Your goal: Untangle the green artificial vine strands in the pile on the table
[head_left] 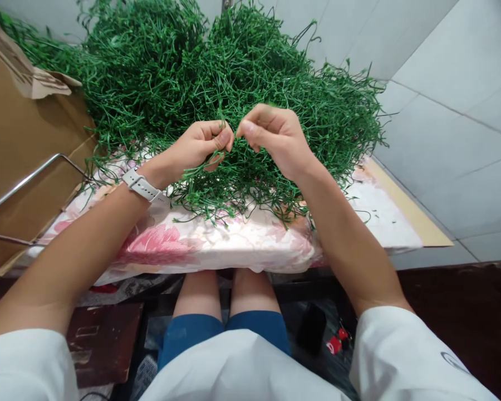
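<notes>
A big heap of thin, curly green stems (250, 61), which look like plastic plant sprigs, covers the back of the table. My left hand (206, 142), with a pale watch strap on its wrist, is closed on a green stem (198, 168) that trails below the fingers; a tip shows above the thumb. Just to its right, my right hand (275, 133) is pinched, thumb against bent fingers, close to the left fingertips. What it holds, if anything, is too small to make out. Both hands are in front of the heap, over its near edge.
Under the heap lies a pink-flowered tablecloth (234, 245). At the left stands a cardboard box (29, 139) beside a metal rod frame (25, 184). White tiled wall (451, 128) closes the right and back. A dark phone-like object (311, 328) lies below, right of my legs.
</notes>
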`<action>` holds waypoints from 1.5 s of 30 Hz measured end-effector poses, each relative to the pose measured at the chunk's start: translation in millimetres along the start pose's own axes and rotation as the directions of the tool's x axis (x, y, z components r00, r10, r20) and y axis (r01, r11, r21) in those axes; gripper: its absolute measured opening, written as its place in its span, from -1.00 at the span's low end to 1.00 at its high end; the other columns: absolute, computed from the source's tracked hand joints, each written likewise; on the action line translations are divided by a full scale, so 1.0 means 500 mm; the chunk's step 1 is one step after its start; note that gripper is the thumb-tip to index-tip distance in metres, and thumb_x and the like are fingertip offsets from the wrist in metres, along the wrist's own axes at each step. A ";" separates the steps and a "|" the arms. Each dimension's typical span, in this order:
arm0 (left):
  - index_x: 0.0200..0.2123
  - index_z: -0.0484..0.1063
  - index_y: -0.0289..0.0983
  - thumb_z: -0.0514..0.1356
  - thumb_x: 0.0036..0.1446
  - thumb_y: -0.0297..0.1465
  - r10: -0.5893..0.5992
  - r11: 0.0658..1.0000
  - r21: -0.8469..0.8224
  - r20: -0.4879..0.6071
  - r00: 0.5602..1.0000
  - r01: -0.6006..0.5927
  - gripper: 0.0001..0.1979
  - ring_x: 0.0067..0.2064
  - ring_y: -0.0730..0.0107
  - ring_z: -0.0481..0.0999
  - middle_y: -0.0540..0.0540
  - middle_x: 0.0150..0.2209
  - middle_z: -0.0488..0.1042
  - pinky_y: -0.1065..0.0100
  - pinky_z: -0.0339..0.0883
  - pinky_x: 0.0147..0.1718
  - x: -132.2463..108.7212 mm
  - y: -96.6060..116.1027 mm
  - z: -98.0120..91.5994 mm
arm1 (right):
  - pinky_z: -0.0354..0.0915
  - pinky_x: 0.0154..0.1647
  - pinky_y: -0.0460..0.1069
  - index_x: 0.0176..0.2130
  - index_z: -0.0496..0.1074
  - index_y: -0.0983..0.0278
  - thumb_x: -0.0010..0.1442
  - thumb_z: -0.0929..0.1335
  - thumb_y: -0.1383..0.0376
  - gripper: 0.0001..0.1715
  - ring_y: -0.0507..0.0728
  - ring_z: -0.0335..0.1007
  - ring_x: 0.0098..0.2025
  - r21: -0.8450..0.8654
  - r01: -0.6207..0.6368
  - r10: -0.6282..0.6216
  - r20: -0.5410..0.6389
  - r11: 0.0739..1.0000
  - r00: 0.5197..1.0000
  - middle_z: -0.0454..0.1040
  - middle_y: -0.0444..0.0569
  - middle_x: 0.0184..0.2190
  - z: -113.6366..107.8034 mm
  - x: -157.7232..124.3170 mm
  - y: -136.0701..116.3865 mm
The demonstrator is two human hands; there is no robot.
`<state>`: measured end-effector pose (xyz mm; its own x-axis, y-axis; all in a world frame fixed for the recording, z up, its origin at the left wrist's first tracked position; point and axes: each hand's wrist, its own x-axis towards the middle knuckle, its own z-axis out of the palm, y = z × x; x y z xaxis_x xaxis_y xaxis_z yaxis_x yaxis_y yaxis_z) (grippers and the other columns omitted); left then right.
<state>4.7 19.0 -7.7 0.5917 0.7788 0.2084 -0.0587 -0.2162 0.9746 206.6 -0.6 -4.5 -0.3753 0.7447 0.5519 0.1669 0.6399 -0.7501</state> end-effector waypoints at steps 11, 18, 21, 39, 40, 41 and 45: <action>-0.31 0.41 -0.28 0.19 0.40 -0.24 -0.056 0.992 -0.121 -0.248 0.967 0.027 -0.74 -0.56 0.64 0.45 0.04 -0.49 0.45 0.56 0.30 -0.50 0.003 0.004 0.007 | 0.17 0.30 0.32 0.07 0.45 0.13 0.44 0.20 -0.13 -0.48 0.35 0.20 0.21 -0.649 0.131 -0.235 -0.076 0.749 0.969 0.47 0.10 0.04 0.004 -0.015 0.029; -0.37 0.44 -0.29 0.28 0.34 -0.31 0.024 0.994 -0.088 -0.336 0.942 -0.057 -0.76 -0.49 0.66 0.41 0.06 -0.47 0.42 0.57 0.24 -0.47 -0.001 0.001 0.011 | 0.08 0.35 0.40 0.07 0.49 0.07 0.31 0.39 -0.03 -0.58 0.42 0.13 0.23 -0.585 0.211 -0.270 -0.016 0.783 0.963 0.40 0.12 0.10 0.025 -0.015 0.027; -0.38 0.47 -0.30 0.32 0.30 -0.31 0.055 0.993 -0.077 -0.324 0.944 -0.085 -0.77 -0.49 0.65 0.35 0.06 -0.48 0.41 0.56 0.16 -0.51 0.002 -0.010 0.011 | 0.11 0.32 0.37 -0.05 0.54 0.05 0.34 0.38 -0.05 -0.67 0.36 0.20 0.18 -0.544 0.258 -0.293 0.023 0.798 0.956 0.42 0.08 0.01 0.033 -0.012 0.029; -0.33 0.28 -0.22 0.28 0.32 -0.18 -0.079 0.991 -0.126 -0.272 0.959 0.046 -0.69 -0.67 0.71 0.09 0.12 -0.56 0.19 0.54 -0.08 -0.71 -0.008 0.002 0.034 | 0.25 -0.31 -0.04 -0.36 0.36 0.23 0.35 0.36 -0.14 -0.47 0.01 0.23 -0.36 0.072 0.224 -0.226 0.031 0.972 0.974 0.35 -0.11 -0.40 0.040 0.002 0.036; -0.33 0.29 -0.22 0.32 0.27 -0.15 -0.063 0.993 -0.111 -0.266 0.962 0.034 -0.67 -0.66 0.69 0.13 0.11 -0.57 0.20 0.53 -0.07 -0.70 -0.009 0.001 0.036 | 0.24 -0.33 -0.04 -0.38 0.36 0.23 0.35 0.36 -0.15 -0.45 0.01 0.22 -0.37 0.105 0.202 -0.207 0.044 0.974 0.977 0.34 -0.12 -0.42 0.039 0.002 0.032; -0.33 0.31 -0.22 0.35 0.23 -0.15 -0.051 0.995 -0.094 -0.265 0.963 0.026 -0.66 -0.65 0.66 0.17 0.10 -0.57 0.21 0.52 -0.05 -0.69 -0.010 0.000 0.037 | 0.22 -0.35 -0.05 -0.40 0.36 0.23 0.34 0.36 -0.16 -0.44 0.01 0.20 -0.39 0.130 0.183 -0.192 0.060 0.975 0.980 0.33 -0.13 -0.44 0.038 0.001 0.028; -0.35 0.37 -0.23 0.42 0.16 -0.17 -0.027 0.999 -0.030 -0.236 0.971 0.020 -0.66 -0.61 0.61 0.25 0.08 -0.57 0.25 0.50 -0.02 -0.67 -0.012 -0.006 0.042 | 0.14 -0.41 -0.05 -0.46 0.33 0.24 0.29 0.40 -0.17 -0.40 0.00 0.12 -0.44 0.185 0.120 -0.143 0.117 0.975 0.983 0.25 -0.15 -0.51 0.030 0.001 0.021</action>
<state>18.0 2.6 -13.6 0.3863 0.9013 0.1959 -0.0710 -0.1827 0.9806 194.6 3.5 -17.6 -0.4991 0.6183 0.6071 -0.0510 0.6784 -0.7329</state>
